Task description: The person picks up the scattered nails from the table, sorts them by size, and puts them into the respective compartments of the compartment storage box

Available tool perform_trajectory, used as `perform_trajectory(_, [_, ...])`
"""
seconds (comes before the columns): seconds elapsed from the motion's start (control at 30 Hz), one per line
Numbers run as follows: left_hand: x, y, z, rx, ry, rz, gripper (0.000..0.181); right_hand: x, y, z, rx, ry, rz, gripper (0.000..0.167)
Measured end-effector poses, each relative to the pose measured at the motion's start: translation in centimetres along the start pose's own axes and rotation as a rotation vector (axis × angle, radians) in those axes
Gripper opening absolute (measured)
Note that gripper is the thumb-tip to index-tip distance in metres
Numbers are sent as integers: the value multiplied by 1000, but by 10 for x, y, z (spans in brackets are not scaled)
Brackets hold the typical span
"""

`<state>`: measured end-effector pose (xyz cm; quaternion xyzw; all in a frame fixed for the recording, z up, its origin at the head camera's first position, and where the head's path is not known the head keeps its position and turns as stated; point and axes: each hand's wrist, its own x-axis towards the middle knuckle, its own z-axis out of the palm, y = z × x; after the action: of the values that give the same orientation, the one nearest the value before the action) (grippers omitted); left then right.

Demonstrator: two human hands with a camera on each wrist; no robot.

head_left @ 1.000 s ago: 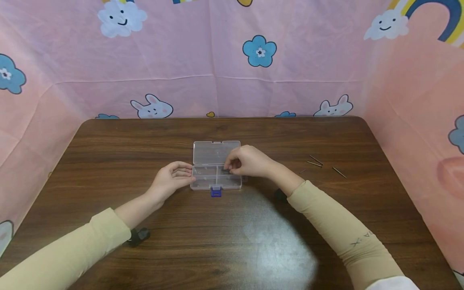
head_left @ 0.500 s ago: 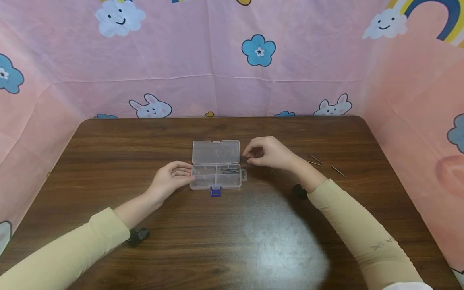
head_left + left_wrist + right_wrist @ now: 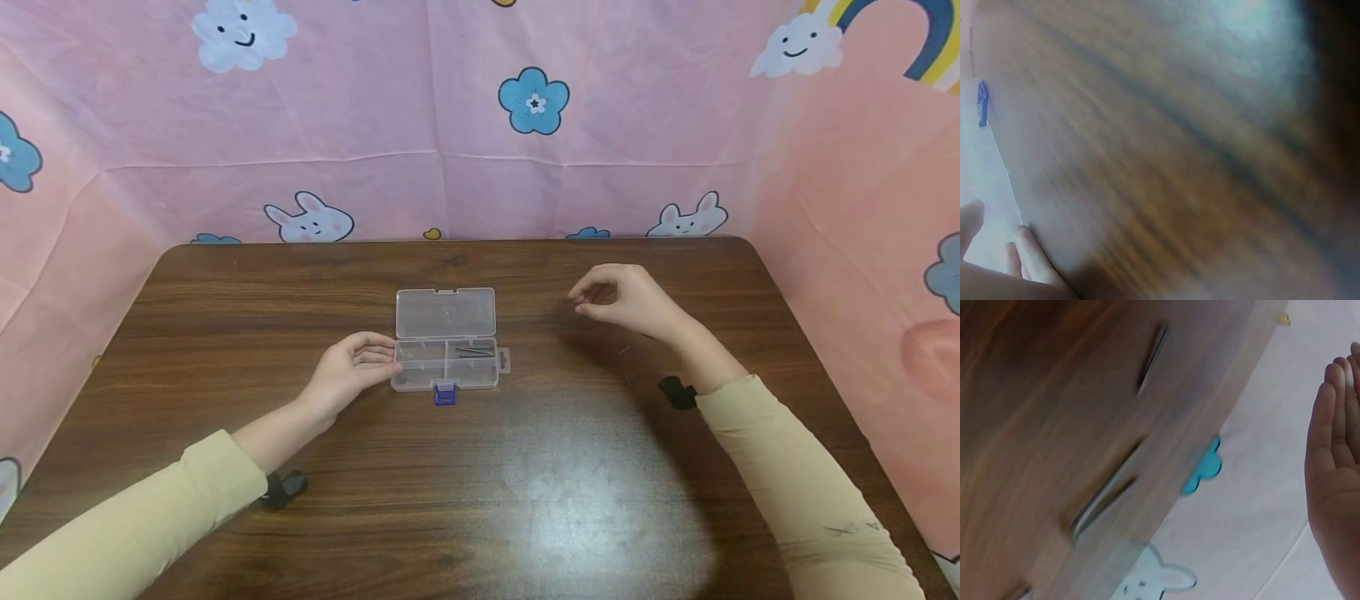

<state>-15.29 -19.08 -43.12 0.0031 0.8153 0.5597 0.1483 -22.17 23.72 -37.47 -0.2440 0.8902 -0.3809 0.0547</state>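
A clear plastic compartment box (image 3: 446, 364) stands with its lid (image 3: 446, 313) swung back and its blue latch (image 3: 445, 395) toward me. My left hand (image 3: 352, 371) grips the box's left end, thumb at the front and fingers behind. Thin metal rods that look like nails (image 3: 475, 351) lie in the back right compartment. To the right of the box, my right hand (image 3: 626, 296) hovers over the table, fingers loosely bent and holding nothing visible. The right wrist view shows a pair of loose nails (image 3: 1107, 490) and a single nail (image 3: 1152, 359) on the wood.
Faint thin slivers (image 3: 624, 351) lie on the brown wooden table (image 3: 465, 483) below the right wrist. A hanging tab (image 3: 504, 360) sticks out at the box's right end. Pink patterned cloth (image 3: 360, 100) rises behind the table and at both sides. Dark camera mounts sit under both wrists.
My right hand has left the back right compartment and moved right and away, uncovering the nails there. Its arm now covers the loose nails in the head view. The left hand stays at the box.
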Motion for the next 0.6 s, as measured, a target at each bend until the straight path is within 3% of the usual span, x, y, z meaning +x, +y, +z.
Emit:
perform_trajectory(0.3, [1, 1, 1, -10, -2, 10, 51, -24, 20, -25, -107, 94, 71, 15])
perform_trajectory(0.6, [-2, 3, 2, -3, 3, 8, 49, -41, 43, -35, -96, 83, 192, 18])
